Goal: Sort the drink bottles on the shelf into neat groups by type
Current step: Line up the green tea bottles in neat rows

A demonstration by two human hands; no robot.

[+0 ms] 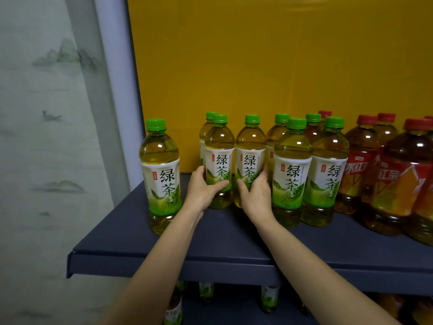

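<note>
Several green tea bottles with green caps and white-green labels stand on a dark blue shelf [234, 245]. My left hand [201, 191] grips one green tea bottle [219, 146] low on its label. My right hand [255, 193] grips the bottle beside it [250, 146], also at the lower label. Both held bottles stand upright, side by side. One green tea bottle [160, 170] stands alone at the shelf's left end. Two more [293, 167] [328, 165] stand in front to the right of my hands. Red-capped iced tea bottles [403, 174] crowd the right side.
A yellow back panel [257, 55] closes the shelf behind the bottles. A grey-white wall with a painted landscape [46, 137] lies to the left. On a lower shelf, more green tea bottles [206, 292] show under the front edge. Bare shelf surface lies in front of my hands.
</note>
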